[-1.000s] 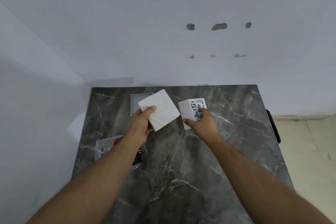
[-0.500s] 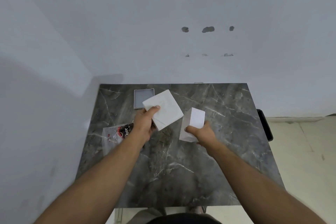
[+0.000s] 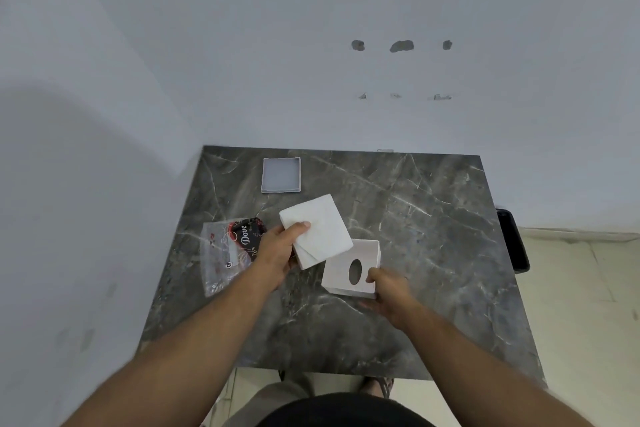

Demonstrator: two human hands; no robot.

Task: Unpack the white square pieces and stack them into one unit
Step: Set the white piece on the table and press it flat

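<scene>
left hand: fingers clamp white square pieces, thumb on top.
right hand: fingers grip white box, oval hole up, just right of the pieces.
surface: dark marble.

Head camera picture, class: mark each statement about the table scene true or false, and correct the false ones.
1. The left hand holds white square pieces. True.
2. The white box in the right hand shows an oval hole. True.
3. The shallow lid sits on the box. False: it lies apart, at the table's far edge.
4. The Dove packet lies right of the box. False: it lies left.
</scene>
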